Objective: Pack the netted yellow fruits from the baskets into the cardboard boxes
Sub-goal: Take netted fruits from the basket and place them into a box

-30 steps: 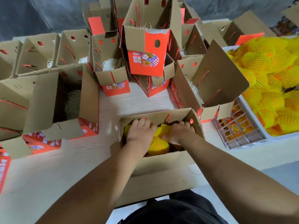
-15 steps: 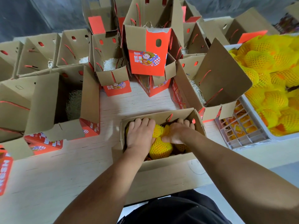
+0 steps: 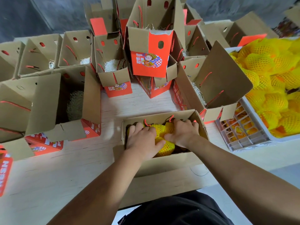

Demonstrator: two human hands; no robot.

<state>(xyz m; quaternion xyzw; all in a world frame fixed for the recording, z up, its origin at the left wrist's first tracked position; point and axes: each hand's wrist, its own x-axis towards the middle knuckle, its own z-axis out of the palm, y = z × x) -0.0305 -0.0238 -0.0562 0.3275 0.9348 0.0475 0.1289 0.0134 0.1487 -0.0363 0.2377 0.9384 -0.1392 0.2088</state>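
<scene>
An open cardboard box (image 3: pixel 164 161) stands at the near table edge with several netted yellow fruits (image 3: pixel 164 143) packed inside. My left hand (image 3: pixel 142 140) lies flat on the fruits at the box's left side, fingers straight, pressing down. My right hand (image 3: pixel 183 133) rests on the fruits at the right side with its fingers bent over them, thumb pointing left. More netted yellow fruits (image 3: pixel 267 88) fill a white basket (image 3: pixel 282 138) at the right edge of the table.
Many open cardboard boxes with red printed fronts crowd the back and left: one large box (image 3: pixel 65 101) at left, a tall one (image 3: pixel 151 46) in the middle, another (image 3: pixel 211 85) beside the basket. A grey plastic crate (image 3: pixel 243 140) sits under the basket.
Both hands stay in the box on the fruits; they have shifted slightly toward its far side, pushing the fruits down. The view has tilted a little.
</scene>
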